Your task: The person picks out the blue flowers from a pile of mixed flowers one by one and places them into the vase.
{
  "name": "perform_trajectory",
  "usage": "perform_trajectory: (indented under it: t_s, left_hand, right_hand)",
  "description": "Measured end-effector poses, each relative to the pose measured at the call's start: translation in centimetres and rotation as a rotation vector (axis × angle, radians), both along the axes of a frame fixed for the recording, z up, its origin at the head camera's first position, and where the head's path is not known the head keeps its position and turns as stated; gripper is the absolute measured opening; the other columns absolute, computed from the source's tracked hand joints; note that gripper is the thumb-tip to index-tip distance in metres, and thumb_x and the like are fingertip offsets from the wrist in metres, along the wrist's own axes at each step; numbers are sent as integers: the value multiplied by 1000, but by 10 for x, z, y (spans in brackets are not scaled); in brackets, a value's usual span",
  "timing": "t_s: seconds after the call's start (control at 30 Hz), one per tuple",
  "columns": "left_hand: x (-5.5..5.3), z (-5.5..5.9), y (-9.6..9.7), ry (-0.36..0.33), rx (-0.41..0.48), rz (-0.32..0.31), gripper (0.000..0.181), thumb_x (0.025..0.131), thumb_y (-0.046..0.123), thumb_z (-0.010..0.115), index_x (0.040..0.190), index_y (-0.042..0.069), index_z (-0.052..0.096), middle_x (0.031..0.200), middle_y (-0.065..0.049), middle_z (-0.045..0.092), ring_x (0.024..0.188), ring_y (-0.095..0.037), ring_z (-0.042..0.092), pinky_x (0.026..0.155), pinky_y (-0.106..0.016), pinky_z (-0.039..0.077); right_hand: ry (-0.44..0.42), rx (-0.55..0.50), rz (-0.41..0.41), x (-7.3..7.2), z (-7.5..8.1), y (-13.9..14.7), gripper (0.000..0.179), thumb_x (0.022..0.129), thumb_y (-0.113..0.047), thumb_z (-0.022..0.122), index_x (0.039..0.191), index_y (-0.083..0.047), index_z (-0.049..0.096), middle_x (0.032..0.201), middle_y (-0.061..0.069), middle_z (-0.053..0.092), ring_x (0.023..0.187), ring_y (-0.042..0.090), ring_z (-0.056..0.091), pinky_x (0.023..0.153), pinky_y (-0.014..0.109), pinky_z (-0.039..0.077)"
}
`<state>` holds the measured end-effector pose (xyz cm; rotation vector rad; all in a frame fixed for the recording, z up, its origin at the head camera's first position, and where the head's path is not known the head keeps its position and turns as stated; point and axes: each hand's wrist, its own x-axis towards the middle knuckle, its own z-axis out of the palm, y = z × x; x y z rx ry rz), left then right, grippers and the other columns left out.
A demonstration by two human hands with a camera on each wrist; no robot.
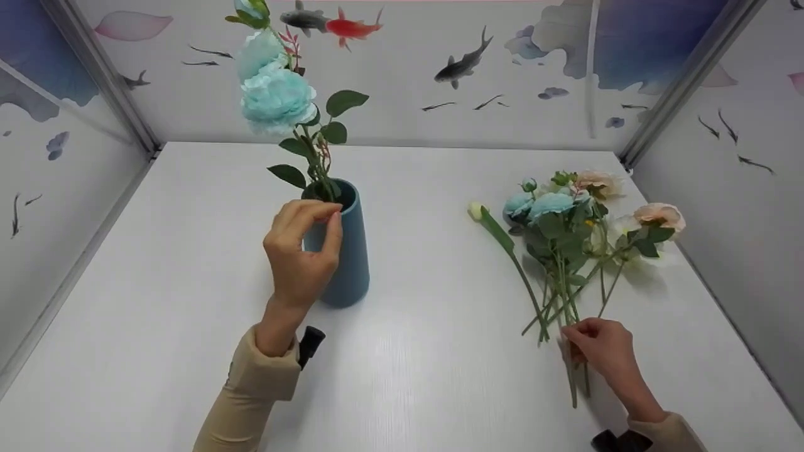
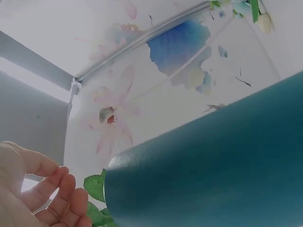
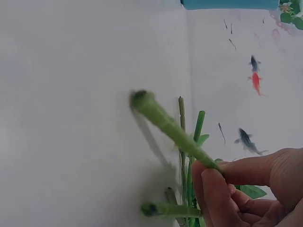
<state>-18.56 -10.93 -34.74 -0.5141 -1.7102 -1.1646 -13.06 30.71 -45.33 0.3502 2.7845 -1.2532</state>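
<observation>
My left hand (image 1: 296, 260) is at the rim of a blue vase (image 1: 352, 257), its thumb and fingertips close together with nothing visible between them. Upright in the vase stands a spray of light blue flowers (image 1: 276, 100) with green leaves. In the left wrist view the loosely bent fingers (image 2: 66, 189) are beside the vase mouth. On the right, my right hand (image 1: 606, 351) pinches a green flower stem (image 3: 170, 127) between thumb and fingers, near its lower end. That stem belongs to the bunch of blue and peach flowers (image 1: 553, 204); which bloom it carries is hidden among them.
A white tulip (image 1: 499, 232) lies at the bunch's left, its stem crossing others. A peach flower (image 1: 659, 216) lies at the right. Everything is on a white table (image 1: 427, 301), enclosed by printed panels (image 1: 389, 81) at the back and sides.
</observation>
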Motion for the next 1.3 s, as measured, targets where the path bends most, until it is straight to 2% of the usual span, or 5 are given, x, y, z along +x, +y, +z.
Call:
perform_trajectory:
  t_s: [0.2, 0.33, 0.73, 1.13, 1.3]
  left_hand:
    - [6, -9, 17, -36, -14, -154, 11, 78, -6, 63, 87, -3, 69, 82, -11, 65, 73, -19, 58, 70, -21, 49]
    - [4, -17, 24, -94, -41, -208, 11, 78, -6, 65, 88, -2, 69, 84, -9, 66, 75, -18, 60, 71, -23, 51]
    - [0, -27, 33, -207, -30, -284, 9, 81, -3, 67, 88, 0, 70, 86, -5, 67, 76, -14, 61, 70, -26, 53]
    - [-2, -31, 37, -231, -38, -309, 10, 81, -4, 65, 88, 1, 70, 84, -6, 67, 74, -17, 62, 68, -26, 53]
    - [-3, -32, 38, -253, -31, -319, 9, 82, -4, 66, 87, 1, 70, 84, -6, 67, 75, -16, 62, 69, -25, 53]
  right_hand:
    - [-36, -73, -36, 1, 0, 0, 24, 87, -15, 66, 92, 8, 66, 68, 7, 64, 57, 15, 60, 52, 28, 52]
    - [-26, -101, -57, 2, -1, 0, 24, 87, -14, 66, 94, 9, 66, 68, 7, 64, 56, 15, 61, 52, 28, 53]
    - [72, -133, -127, 3, -3, -8, 22, 87, -11, 65, 95, 9, 65, 69, 7, 64, 58, 12, 60, 53, 25, 53]
    - [243, -209, -138, 6, 2, -27, 14, 86, -4, 66, 90, 10, 65, 70, 12, 66, 58, 12, 64, 55, 24, 54]
    - [316, -233, -109, 5, 5, -36, 12, 85, -3, 66, 87, 9, 65, 69, 14, 66, 57, 12, 64, 55, 24, 54]
